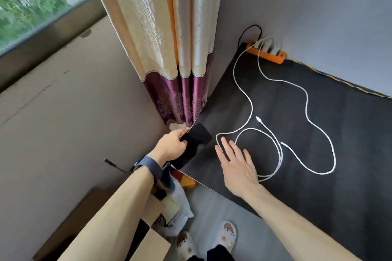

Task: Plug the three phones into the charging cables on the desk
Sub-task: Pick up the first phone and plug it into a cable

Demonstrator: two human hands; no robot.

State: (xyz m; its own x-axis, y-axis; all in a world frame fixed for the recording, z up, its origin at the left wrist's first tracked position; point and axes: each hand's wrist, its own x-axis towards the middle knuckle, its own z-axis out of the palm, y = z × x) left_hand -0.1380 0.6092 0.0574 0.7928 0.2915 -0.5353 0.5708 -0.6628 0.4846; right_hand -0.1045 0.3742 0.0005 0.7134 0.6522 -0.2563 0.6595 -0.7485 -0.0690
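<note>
Left hand (172, 146) closed in a grip on black phone (194, 144) at near-left tabletop (318, 186) corner, long axis running near-left to far-right, far end toward curtain (169, 48). Right hand (237, 167) spread wide, holding nothing, over white cables (275, 148).

White charging cables (275, 146) loop across the centre of the dark desk (339, 186), leaving bare surface at lower right. An orange power strip (273, 54) blocks the far wall edge; a curtain (169, 48) crowds the desk's left corner.
</note>
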